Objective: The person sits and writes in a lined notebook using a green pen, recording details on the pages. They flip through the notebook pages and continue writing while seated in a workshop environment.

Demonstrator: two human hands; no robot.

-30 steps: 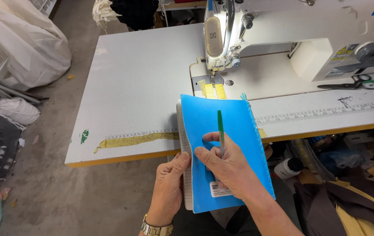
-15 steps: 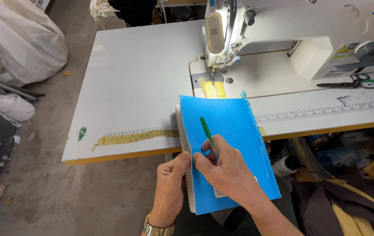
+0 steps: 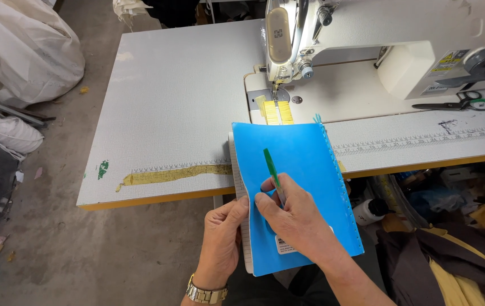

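A blue spiral-bound notebook (image 3: 302, 164) rests against the near edge of the sewing table, closed with its cover up. My left hand (image 3: 222, 241) grips its left edge, thumb on the cover and fingers under the pages. My right hand (image 3: 293, 218) lies on the cover and pinches a green pen (image 3: 271, 167) that points up and to the left. A metal watch sits on my left wrist.
A white sewing machine (image 3: 367, 39) stands on the grey table (image 3: 174, 102), with yellow fabric (image 3: 273, 110) under its needle. Black scissors (image 3: 452, 103) lie at the right. Yellow tape (image 3: 174, 174) runs along the table front. White bags (image 3: 21, 45) sit on the floor at left.
The pen has tipped from nearly upright to leaning left, and my right hand has slid slightly down and left on the cover. The notebook stays put.
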